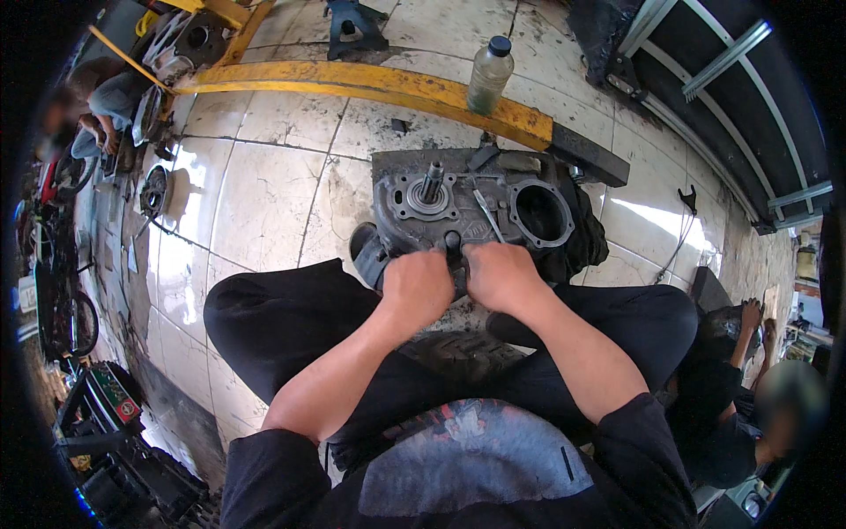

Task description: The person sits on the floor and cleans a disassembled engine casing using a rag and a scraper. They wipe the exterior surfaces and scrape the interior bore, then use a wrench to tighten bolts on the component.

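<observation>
A grey metal gearbox housing [407, 231] lies on the floor before my crossed legs. A splined shaft [432, 183] stands up from its left part, and a round flanged opening [540, 214] is on its right. My left hand [419, 286] and my right hand [502, 275] are both closed at the near edge of the housing, almost touching. The fingers are mostly hidden, and what they grip cannot be made out. Just beyond them sits a small round black part [453, 238]. A slim metal tool [487, 214] lies slanted across the housing, its near end meeting my right hand.
A yellow steel beam [352, 79] crosses behind the housing, with a dark-capped bottle [490, 75] by it. Farther back stands a dark jack stand [354, 31]. Another person [718, 414] sits close at right, another [110, 110] at far left. Motorcycle parts [115, 432] line the left.
</observation>
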### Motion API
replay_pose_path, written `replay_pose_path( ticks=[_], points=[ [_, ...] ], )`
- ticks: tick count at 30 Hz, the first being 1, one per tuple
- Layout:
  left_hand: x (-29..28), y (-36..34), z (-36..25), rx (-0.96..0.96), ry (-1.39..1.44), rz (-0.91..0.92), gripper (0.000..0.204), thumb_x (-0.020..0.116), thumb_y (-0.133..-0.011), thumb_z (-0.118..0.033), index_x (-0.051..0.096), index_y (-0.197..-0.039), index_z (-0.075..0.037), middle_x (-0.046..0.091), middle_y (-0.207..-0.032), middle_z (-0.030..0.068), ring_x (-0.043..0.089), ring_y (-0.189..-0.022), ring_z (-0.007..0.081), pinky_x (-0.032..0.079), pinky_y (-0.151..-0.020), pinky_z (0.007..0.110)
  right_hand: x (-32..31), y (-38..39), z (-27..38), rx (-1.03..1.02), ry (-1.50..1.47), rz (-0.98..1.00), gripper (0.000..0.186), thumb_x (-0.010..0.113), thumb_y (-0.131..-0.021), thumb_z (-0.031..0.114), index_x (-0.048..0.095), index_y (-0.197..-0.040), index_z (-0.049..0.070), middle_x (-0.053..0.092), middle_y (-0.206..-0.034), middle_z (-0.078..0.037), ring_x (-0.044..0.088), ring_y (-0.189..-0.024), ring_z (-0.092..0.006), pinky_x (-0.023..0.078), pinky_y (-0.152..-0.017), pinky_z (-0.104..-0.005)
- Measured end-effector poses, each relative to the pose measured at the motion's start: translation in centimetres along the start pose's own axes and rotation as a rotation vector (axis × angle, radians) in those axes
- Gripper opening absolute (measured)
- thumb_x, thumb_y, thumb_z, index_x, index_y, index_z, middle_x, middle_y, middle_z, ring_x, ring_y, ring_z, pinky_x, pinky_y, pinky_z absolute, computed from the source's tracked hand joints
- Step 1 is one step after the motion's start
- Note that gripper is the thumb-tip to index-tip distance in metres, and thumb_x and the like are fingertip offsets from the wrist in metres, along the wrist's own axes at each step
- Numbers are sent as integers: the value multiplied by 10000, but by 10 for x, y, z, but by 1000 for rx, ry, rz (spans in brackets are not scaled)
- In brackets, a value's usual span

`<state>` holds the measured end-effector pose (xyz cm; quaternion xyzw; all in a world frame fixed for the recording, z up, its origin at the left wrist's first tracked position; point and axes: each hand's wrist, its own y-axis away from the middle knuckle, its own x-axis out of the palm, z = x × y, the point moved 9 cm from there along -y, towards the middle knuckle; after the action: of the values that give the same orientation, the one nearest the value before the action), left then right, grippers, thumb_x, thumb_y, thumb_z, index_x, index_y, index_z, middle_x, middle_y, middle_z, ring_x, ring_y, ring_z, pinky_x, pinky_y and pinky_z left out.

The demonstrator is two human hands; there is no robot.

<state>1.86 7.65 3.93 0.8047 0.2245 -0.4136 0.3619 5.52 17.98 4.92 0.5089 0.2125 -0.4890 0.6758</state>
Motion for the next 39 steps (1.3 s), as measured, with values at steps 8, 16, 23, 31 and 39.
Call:
replay_pose_path(
  ticks=[8,16,23,31,39],
  points=[
    [-19,-5,15,-58,31,-32,255,571,-903,-198,712,-849,8,711,-829,270,707,-817,461,556,-760,562,3,5,4,-11,-26,-38,216,582,-868,143,693,-983,-2,725,-881,-241,720,-868,-426,573,-773,-526],
    [-10,8,-5,70,51,120,251,572,-906,-209,715,-878,-6,713,-873,263,696,-873,465,545,-818,559,7,-19,-10,-14,-51,-206,197,606,-831,136,693,-955,11,723,-857,-238,724,-855,-415,577,-762,-518],
    [-16,-17,4,72,-66,-6,232,606,-885,-212,715,-873,-7,713,-850,255,704,-845,452,553,-787,547,22,-3,9,-68,22,-49,191,634,-807,151,720,-915,18,734,-834,-206,735,-792,-395,582,-739,-506],
    [-18,0,2,52,-86,136,242,608,-872,-222,728,-870,-11,718,-877,255,708,-869,442,553,-806,545,4,-6,0,3,10,-104,164,628,-798,126,724,-878,21,737,-866,-218,731,-855,-399,577,-771,-497],
    [-17,4,-13,119,-63,213,213,581,-845,-160,727,-912,-21,716,-881,265,700,-883,456,550,-820,550,-7,-20,-13,-37,-35,-145,182,608,-817,123,718,-911,13,730,-857,-222,728,-851,-405,574,-760,-518]
  ],
)
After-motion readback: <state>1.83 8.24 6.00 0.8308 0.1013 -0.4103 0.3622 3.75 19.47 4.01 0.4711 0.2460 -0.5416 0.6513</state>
